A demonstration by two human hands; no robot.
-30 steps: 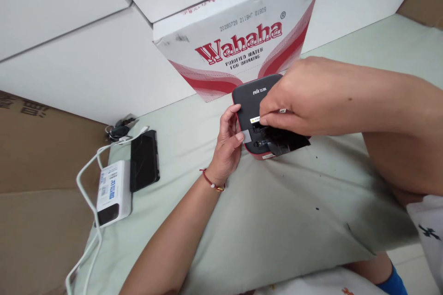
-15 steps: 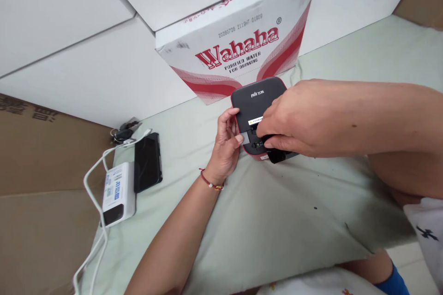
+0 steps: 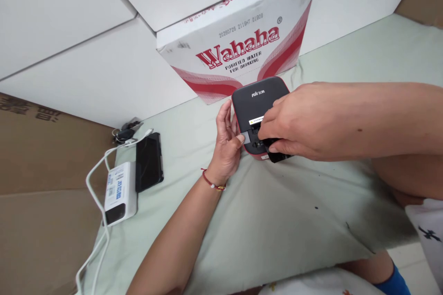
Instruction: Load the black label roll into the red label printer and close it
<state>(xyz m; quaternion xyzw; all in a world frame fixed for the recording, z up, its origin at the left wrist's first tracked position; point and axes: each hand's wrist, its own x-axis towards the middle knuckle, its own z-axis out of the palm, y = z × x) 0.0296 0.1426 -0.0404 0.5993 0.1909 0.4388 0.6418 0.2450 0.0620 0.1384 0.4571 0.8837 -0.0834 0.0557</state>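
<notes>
A small black device with a red rim (image 3: 258, 101) rests on the pale green cloth (image 3: 277, 221), with a yellow label near an opening on its near side. My left hand (image 3: 226, 147) steadies its left edge, thumb pressed on a small grey tab, the other fingers raised. My right hand (image 3: 297, 122) reaches over from the right, its fingers closed around a black flap or part at the device's front; what exactly it pinches is hidden.
A white and red Wahaha carton (image 3: 238, 37) stands just behind the device. At the left lie a black phone (image 3: 148, 161), a white power bank (image 3: 117, 191) with a white cable (image 3: 92, 221), and keys (image 3: 122, 132). Brown cardboard (image 3: 38, 179) borders the cloth.
My right hand has slid lower and nearer over the device's front. The fingers of my left hand have lifted and straightened. The view shifted slightly.
</notes>
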